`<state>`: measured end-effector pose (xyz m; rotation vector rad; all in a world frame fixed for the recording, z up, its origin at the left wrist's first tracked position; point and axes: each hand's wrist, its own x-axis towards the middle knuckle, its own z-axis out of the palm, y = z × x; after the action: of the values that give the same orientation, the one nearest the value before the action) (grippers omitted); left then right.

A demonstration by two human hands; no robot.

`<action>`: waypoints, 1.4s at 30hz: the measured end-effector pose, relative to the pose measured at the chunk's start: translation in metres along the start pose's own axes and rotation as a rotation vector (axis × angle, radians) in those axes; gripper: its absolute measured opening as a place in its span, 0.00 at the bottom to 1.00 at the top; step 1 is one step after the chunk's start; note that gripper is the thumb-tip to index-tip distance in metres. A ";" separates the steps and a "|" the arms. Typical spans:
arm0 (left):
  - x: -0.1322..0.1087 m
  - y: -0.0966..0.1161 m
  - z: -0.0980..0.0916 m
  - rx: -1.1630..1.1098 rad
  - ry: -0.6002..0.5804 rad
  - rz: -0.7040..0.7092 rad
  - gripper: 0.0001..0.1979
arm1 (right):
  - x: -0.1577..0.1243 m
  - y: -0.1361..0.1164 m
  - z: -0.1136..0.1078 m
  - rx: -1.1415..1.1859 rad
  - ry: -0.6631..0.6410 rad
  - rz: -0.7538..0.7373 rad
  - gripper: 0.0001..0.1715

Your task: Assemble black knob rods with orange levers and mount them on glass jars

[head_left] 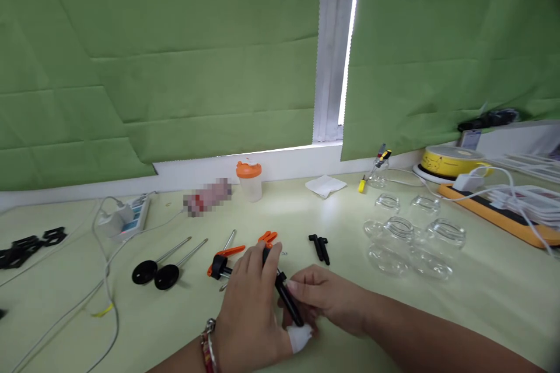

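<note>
My left hand [251, 297], with a bracelet at the wrist and a white wrap on the thumb tip, curls over a black tube-shaped part [289, 300]. My right hand [326, 294] pinches the same part from the right side, its lower fingers partly hidden. A black knob-ended piece [220, 267] juts out left of my left hand; whether it joins the tube is hidden. Orange-handled pieces [231, 250] lie just beyond my left fingers. Two black discs on metal rods [167, 277] rest farther left. Two short black handles [322, 249] lie beyond my right hand.
Several clear glass jars [400, 230] stand on the right of the table. A lidded orange-topped cup [250, 183] and folded tissue [326, 185] are at the back. White cables [107, 268] and a power strip [135, 215] occupy the left. An orange-edged case [494, 215] sits far right.
</note>
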<state>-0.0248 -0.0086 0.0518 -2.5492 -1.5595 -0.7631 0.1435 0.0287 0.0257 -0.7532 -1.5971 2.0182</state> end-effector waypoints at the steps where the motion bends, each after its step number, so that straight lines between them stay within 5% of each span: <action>1: 0.000 0.001 0.002 0.029 0.018 0.020 0.48 | -0.001 0.000 0.000 0.005 -0.033 -0.003 0.24; 5: -0.004 0.000 0.006 0.075 0.102 0.145 0.47 | -0.003 -0.009 -0.008 -0.045 -0.023 -0.041 0.18; 9: -0.006 -0.007 0.004 0.049 0.147 0.258 0.46 | -0.003 -0.024 -0.028 -0.219 0.201 -0.176 0.15; 13: 0.001 -0.018 -0.002 -0.105 0.168 0.059 0.44 | -0.003 -0.024 -0.033 -0.496 0.380 -0.262 0.09; 16: 0.008 -0.023 -0.005 -0.306 0.082 -0.091 0.39 | -0.003 -0.018 -0.022 -0.775 0.370 -0.328 0.07; 18: 0.014 -0.025 -0.007 -0.406 0.029 -0.116 0.26 | -0.003 -0.016 -0.012 -0.889 0.341 -0.379 0.08; 21: 0.024 -0.031 -0.016 -0.463 0.039 -0.137 0.08 | -0.003 -0.016 -0.007 -0.917 0.291 -0.383 0.10; 25: 0.036 -0.061 -0.046 -0.391 0.163 -0.271 0.07 | -0.003 -0.019 -0.023 -0.858 0.439 -0.354 0.17; 28: 0.041 -0.099 -0.069 -0.334 0.074 -0.498 0.10 | 0.001 -0.020 -0.046 -0.743 0.614 -0.323 0.17; 33: 0.035 -0.152 -0.079 -0.259 -0.242 -0.574 0.11 | 0.008 -0.017 -0.082 -0.700 0.801 -0.225 0.14; 42: 0.026 -0.177 -0.052 -0.207 -0.516 -0.549 0.15 | 0.010 -0.008 -0.103 -0.867 0.820 -0.063 0.10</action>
<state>-0.1857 0.0840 0.0730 -2.6136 -2.5266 -0.3003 0.2047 0.1121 0.0139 -1.5356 -1.8339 0.6737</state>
